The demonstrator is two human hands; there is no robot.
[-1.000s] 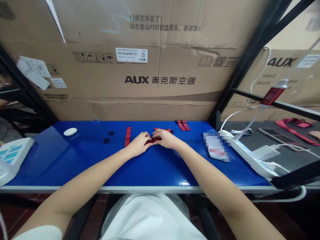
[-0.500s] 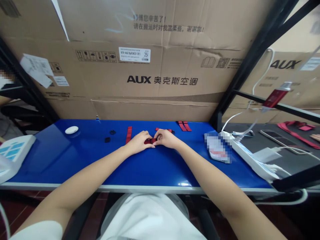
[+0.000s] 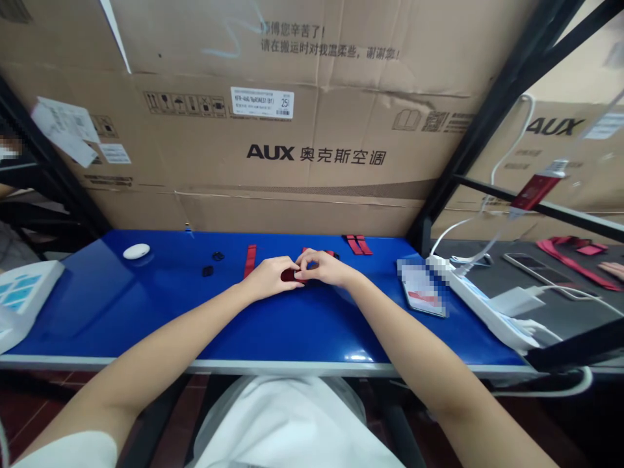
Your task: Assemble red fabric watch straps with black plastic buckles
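Near the middle of the blue table, my left hand (image 3: 273, 276) is closed on a dark red strap (image 3: 289, 275), its thumb and fingers pinching it. My right hand (image 3: 319, 268) touches the same strap from the right, fingers curled together at its end; the fingers partly hide the strap. Another red strap piece (image 3: 250, 260) lies just left of my left hand. Behind my right hand, more red strap with a black part shows partly. Two red straps with black ends (image 3: 357, 244) lie farther back on the right. Two small black buckles (image 3: 208, 270) rest to the left.
A white oval object (image 3: 136, 251) and a white device (image 3: 29, 299) are on the left. A phone (image 3: 423, 292) and a white power strip (image 3: 480, 305) lie right. Large cartons (image 3: 292, 214) stand behind the blue table (image 3: 160, 312); a person's hand (image 3: 613, 269) shows far right.
My right hand's fingers have shifted slightly left and closed nearer to my left fingertips over the strap. My left hand stays nearly in place. The view has shifted slightly.
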